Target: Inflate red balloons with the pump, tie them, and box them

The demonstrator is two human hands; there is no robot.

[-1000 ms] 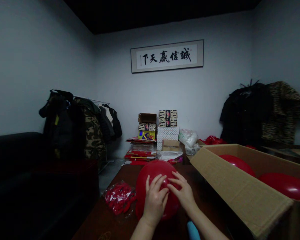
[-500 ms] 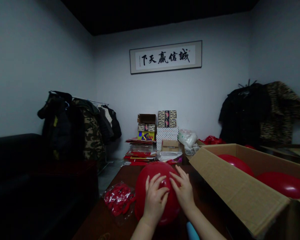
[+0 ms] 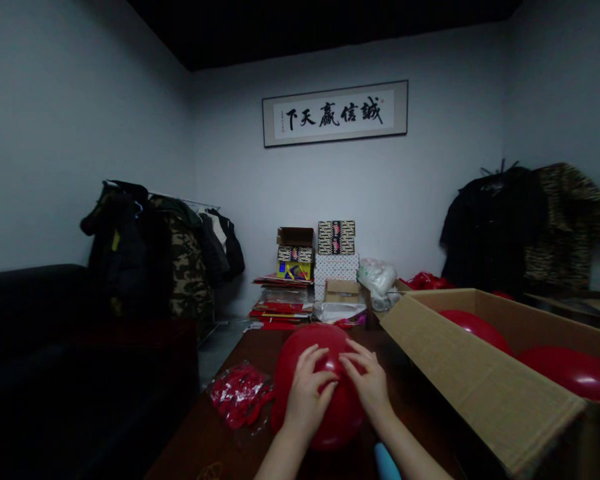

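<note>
An inflated red balloon (image 3: 341, 420) rests on the dark brown table in front of me. My left hand (image 3: 307, 387) lies against its near left side, thumb and forefinger pinched together near the middle. From the right, my right hand (image 3: 367, 377) reaches the same spot, its thumb and forefinger closed in a pinch and the other fingers curved. Both hands seem to grip the balloon's neck, but the neck itself is too small and dark to make out. Left of the balloon lies a clear plastic bag (image 3: 240, 395) of uninflated red balloons. A blue object (image 3: 387, 461) pokes out beneath my right forearm.
At the right stands an open cardboard box (image 3: 480, 373) with red balloons (image 3: 570, 372) inside. Stacked boxes (image 3: 336, 267) and red flat packages (image 3: 280, 310) sit beyond the table (image 3: 180, 453). A black sofa (image 3: 30, 333) and a clothes rack (image 3: 180, 260) are at the left.
The view has shifted slightly, so the scene sits a little further right. Both hands stay at the balloon, with their fingertips moved only slightly.
</note>
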